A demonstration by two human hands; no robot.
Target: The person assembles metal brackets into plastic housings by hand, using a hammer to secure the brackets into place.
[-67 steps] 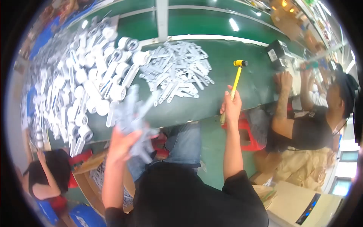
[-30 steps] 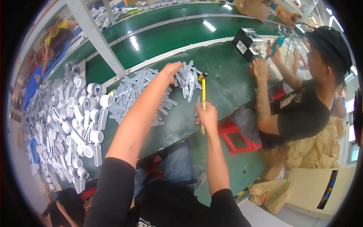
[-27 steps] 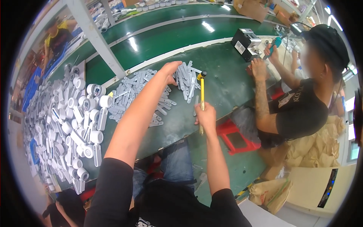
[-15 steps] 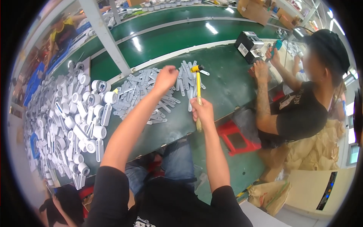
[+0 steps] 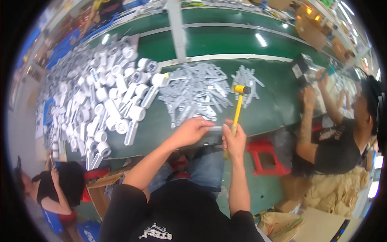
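My left hand (image 5: 192,132) is closed, its fingertips pinching a short grey plastic strip (image 5: 216,128) held level in front of me. My right hand (image 5: 236,140) is wrapped round the handle of a yellow hammer (image 5: 238,108), whose yellow and black head points up and away from me. The strip's far end comes up close to the right fingers; whether they touch it, I cannot tell. Beyond my hands lies a heap of flat grey strips (image 5: 195,86). A smaller heap of strips (image 5: 252,82) lies behind the hammer head.
A large pile of white and grey shower heads (image 5: 109,97) covers the table's left side. To the right, a co-worker (image 5: 342,133) works near a black box (image 5: 303,68). A red stool (image 5: 268,157) stands beside the table (image 5: 161,139). Another person (image 5: 56,185) sits at lower left.
My left hand has come back from over the strips to near my right hand, and a grey strip is now in it. The hammer stays in my right hand. The view has turned left.
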